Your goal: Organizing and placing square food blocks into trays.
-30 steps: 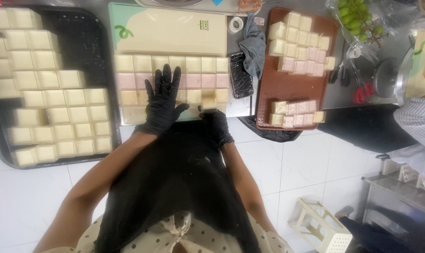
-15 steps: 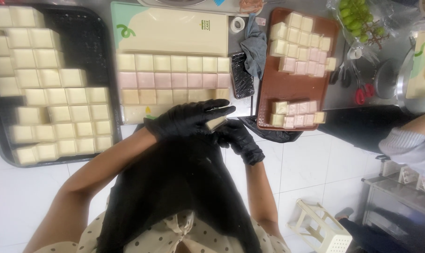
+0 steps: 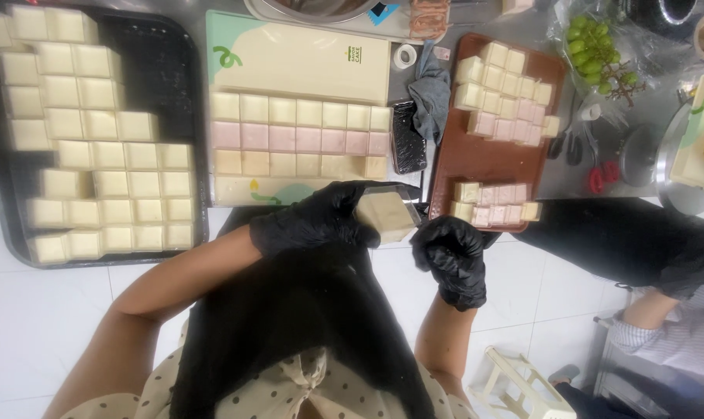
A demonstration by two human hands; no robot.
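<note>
Since the earlier frame our left hand (image 3: 314,221) has drawn back off the cutting board (image 3: 297,58) to the near edge of the counter (image 3: 557,174), and it now grips a cream cake square (image 3: 383,215), fingers wrapped around its near side. Our right hand (image 3: 453,256) hangs just right of the square, curled narrow and holding nothing, and we cannot tell whether it touches the cake. Three rows of cut squares (image 3: 299,138), cream, pink and cream, lie on the board's near half. More squares fill the black tray (image 3: 185,85) at the left edge, and others sit on the brown tray (image 3: 491,159) to the right. We judge the square soft: a tight grip could dent or crumble it. It hangs past the counter's edge over our apron, so a slip would drop it.
</note>
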